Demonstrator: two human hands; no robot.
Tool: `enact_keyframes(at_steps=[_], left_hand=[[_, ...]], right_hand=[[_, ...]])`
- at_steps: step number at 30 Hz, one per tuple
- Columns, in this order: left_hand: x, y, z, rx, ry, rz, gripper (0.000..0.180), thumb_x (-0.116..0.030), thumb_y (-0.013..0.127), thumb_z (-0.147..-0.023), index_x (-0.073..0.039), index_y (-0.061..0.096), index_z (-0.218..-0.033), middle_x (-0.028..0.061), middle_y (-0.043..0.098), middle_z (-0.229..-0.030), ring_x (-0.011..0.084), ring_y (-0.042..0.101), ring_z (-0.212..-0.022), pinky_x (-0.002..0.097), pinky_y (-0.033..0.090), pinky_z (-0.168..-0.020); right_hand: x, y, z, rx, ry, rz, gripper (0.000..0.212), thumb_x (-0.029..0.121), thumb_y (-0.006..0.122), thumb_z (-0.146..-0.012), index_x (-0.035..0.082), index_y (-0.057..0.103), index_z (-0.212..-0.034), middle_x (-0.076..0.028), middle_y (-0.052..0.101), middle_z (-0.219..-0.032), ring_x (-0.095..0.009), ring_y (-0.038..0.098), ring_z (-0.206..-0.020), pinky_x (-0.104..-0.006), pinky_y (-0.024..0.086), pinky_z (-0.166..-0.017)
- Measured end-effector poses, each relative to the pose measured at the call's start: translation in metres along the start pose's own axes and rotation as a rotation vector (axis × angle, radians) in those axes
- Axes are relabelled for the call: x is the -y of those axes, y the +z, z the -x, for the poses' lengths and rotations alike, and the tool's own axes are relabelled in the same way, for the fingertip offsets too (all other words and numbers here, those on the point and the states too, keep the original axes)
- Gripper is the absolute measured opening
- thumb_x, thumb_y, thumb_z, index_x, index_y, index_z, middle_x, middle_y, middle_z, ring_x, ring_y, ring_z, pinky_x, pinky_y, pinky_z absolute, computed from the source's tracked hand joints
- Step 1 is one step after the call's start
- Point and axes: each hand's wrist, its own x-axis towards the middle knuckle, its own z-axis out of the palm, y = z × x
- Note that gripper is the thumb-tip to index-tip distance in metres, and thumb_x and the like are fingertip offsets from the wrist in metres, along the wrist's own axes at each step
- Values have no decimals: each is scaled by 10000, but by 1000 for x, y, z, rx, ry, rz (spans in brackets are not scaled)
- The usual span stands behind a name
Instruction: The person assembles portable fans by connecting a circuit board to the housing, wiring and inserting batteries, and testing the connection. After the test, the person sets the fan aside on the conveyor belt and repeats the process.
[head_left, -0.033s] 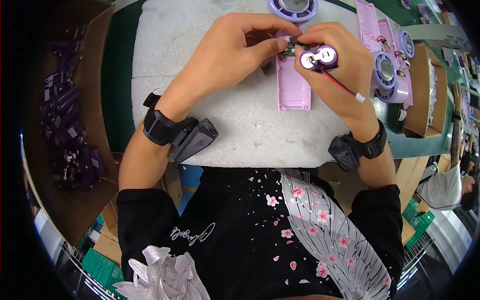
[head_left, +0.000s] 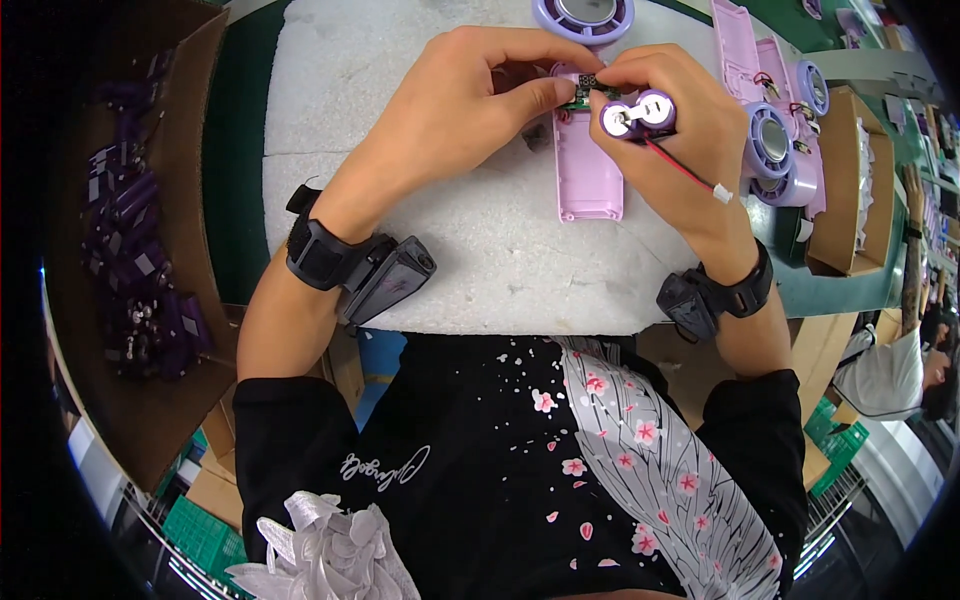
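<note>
My left hand (head_left: 470, 95) pinches a small green circuit board (head_left: 577, 101) at the upper end of a pink plastic housing (head_left: 589, 185), which lies on a white foam sheet. From the other side my right hand (head_left: 680, 130) brings its thumb and forefinger to the same board. Tucked in that hand is a purple battery pack (head_left: 655, 108) of two joined cells, its metal-tabbed ends facing up. Red and black wires run from the pack to a white plug (head_left: 722, 194). Just beyond the housing sits a round lilac fan head (head_left: 585, 18). Fingers hide part of the board.
A cardboard box (head_left: 185, 150) at the left holds many purple battery packs (head_left: 125, 220). On the right lie pink housings (head_left: 735, 40) and lilac fan heads (head_left: 768, 140), beside another cardboard box (head_left: 848, 235). The foam sheet (head_left: 480, 270) covers the green table. A co-worker (head_left: 885, 370) is at far right.
</note>
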Motion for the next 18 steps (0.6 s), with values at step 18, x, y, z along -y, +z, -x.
enact_keyframes(at_steps=[18], left_hand=[[-7,7,0,-34,130,-158,302,1,598,-833,-54,711,-1108,86,657,-1005,148,633,-790,254,505,-718]], right_hand=[[-3,-9,4,-12,435,-556,224,65,687,-863,-41,617,-1048,-32,626,-878,-94,599,-836,-220,476,-704]])
